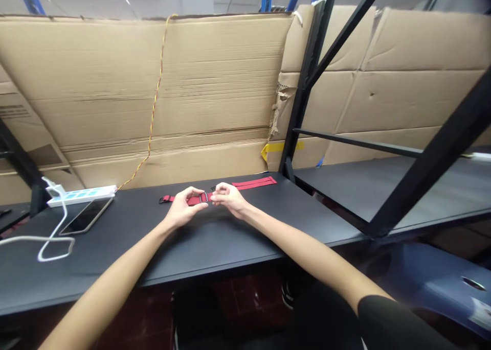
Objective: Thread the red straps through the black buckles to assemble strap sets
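Near the middle of the black tabletop (215, 237), my left hand (183, 207) grips a red webbing strap (194, 200) between thumb and fingers, beside its dark slide buckle (204, 197). On the buckle's right side, my right hand (229, 199) pinches the strap's other part, its fingertips hiding the end. The strap's left end carries a black clip (164, 199) and sticks out past my left hand. A second red strap (255, 183) lies flat behind my right hand, its left end partly hidden.
To the left are a white power strip (82, 195), a phone (87, 216) and a looped white cable (57, 240). Cardboard (215, 84) stands behind the table, with a twisted yellow-red cord (155, 102) hanging down it. A black metal frame post (301, 94) rises at the right.
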A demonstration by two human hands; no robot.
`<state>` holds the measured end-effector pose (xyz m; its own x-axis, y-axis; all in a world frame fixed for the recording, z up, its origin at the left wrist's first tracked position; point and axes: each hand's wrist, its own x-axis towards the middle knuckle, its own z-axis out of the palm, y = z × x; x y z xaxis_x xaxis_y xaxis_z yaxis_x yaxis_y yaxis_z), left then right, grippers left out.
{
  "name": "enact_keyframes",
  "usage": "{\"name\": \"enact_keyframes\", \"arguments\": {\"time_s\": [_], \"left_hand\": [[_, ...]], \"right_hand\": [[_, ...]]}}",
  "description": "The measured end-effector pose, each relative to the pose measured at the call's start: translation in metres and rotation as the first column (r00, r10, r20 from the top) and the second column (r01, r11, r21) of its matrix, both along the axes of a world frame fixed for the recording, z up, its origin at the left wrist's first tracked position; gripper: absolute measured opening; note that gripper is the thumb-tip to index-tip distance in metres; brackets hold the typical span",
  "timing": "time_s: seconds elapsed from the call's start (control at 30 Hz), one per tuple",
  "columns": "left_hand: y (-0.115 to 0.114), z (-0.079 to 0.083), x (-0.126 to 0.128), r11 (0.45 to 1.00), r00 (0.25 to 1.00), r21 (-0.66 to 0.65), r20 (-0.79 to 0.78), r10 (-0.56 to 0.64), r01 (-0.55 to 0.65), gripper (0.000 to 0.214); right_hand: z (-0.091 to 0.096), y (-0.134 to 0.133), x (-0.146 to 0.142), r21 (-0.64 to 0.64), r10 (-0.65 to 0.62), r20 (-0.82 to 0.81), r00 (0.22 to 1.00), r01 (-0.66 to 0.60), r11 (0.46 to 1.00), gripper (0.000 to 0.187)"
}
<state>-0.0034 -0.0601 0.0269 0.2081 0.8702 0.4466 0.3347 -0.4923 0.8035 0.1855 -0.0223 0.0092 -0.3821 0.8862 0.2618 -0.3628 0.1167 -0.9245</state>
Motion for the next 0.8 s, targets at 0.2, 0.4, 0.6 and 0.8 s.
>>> {"name": "enact_keyframes", "arguments": {"time_s": [0.2,0.4,0.6,0.8], "left_hand": [[0.0,0.0,0.001,0.999,0.998,0.031,-0.061,0.009,-0.007,0.038],[0.004,-0.007,-0.003,1.0,0.984,0.003,-0.177,0.014,-0.014,0.047],[0.017,-0.008,-0.02,0.996,0.967,-0.081,-0.253,0.016,-0.037,0.025],[0.013,-0.013,-0.018,0.993,0.911,-0.112,-0.411,-0.013,-0.036,0.028]], "right_hand": [[-0.003,-0.001,0.0,0.023,0.075,0.079,0.994,-0.077,0.997,0.042],[-0.001,0.01,0.006,-0.005,0.018,0.259,0.966,-0.017,1.0,0.034],[0.017,0.038,0.061,0.045,0.029,0.619,0.785,-0.072,0.996,0.022],[0.015,0.05,0.085,0.205,-0.155,0.899,0.409,-0.08,0.975,0.01]]}}
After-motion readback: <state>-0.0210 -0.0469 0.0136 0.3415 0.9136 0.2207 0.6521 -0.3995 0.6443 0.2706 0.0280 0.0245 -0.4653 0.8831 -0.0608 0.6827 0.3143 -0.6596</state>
